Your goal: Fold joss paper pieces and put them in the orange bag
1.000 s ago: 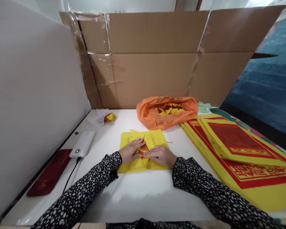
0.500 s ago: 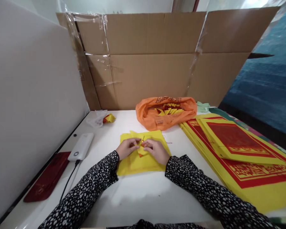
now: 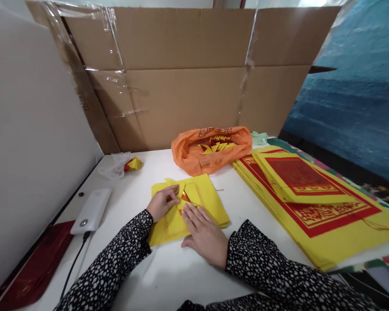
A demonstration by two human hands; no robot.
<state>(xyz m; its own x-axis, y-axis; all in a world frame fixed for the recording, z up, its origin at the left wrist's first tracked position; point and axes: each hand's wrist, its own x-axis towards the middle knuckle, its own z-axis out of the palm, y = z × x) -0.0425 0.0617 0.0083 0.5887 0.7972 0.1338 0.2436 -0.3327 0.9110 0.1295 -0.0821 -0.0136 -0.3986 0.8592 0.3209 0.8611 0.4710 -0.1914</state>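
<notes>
A folded yellow paper [image 3: 186,197] with a shiny orange patch lies atop yellow sheets [image 3: 215,206] on a white table [image 3: 168,272]; the right hand [image 3: 205,233] rests flat across its near end, fingers extended; the left hand [image 3: 163,204] touches its left side, pinching or not, one cannot tell; likely light, crisp, tearable, best held by creased edges.

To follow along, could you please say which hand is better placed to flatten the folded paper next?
Probably the right hand: its fingers rest extended on the folded paper, while the left hand has curled fingers.
</notes>
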